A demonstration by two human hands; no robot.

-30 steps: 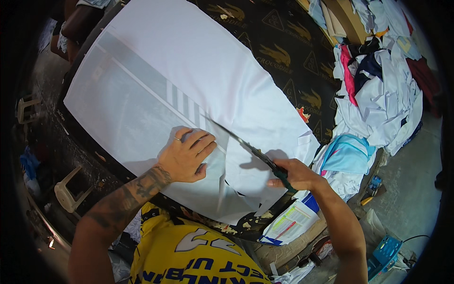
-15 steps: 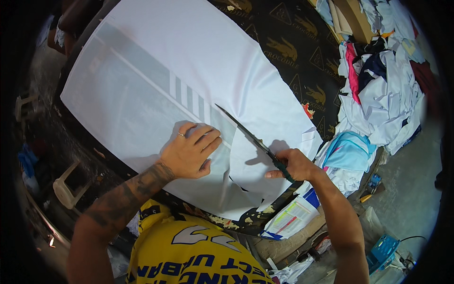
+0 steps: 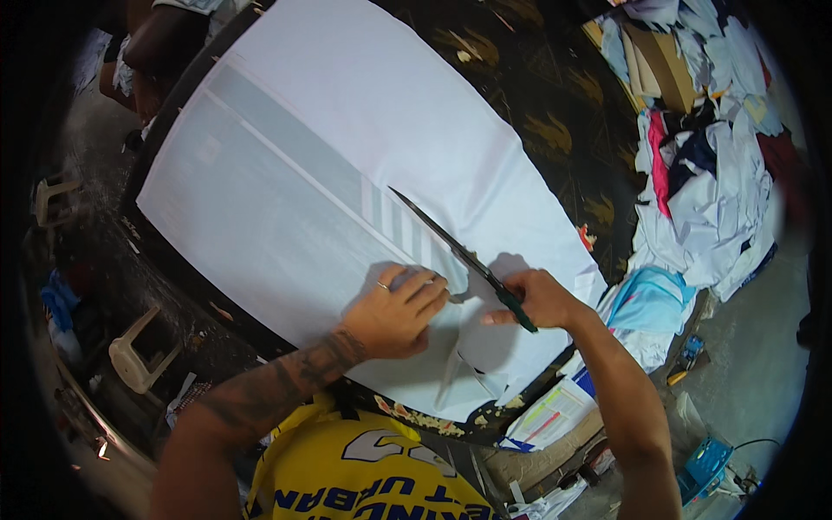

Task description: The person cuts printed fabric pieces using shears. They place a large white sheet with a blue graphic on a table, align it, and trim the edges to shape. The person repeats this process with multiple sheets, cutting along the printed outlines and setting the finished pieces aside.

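Note:
A white cloth [image 3: 451, 113] with a grey striped panel [image 3: 260, 173] underneath or showing through lies over the dark patterned table. My right hand [image 3: 529, 303] grips long dark scissors [image 3: 451, 243], whose blades reach up and left along the stripes, over a cut in the cloth. My left hand [image 3: 403, 308] rests on the cloth just left of and below the blades, fingers apart and curved. Near my hands, a loose cut edge curls at the cloth's lower part.
A heap of white, pink and navy fabric [image 3: 693, 199] lines the right side, with light blue cloth [image 3: 646, 299] below. Printed paper [image 3: 550, 412] lies at the lower right, a blue device [image 3: 704, 468] on the floor. Plastic stools [image 3: 139, 360] stand left; another person's limbs [image 3: 147, 52] show upper left.
The view has shifted, so cloth and left hand sit farther right and down. The scissors have advanced up and left along the stripes, and the cut edge has opened farther.

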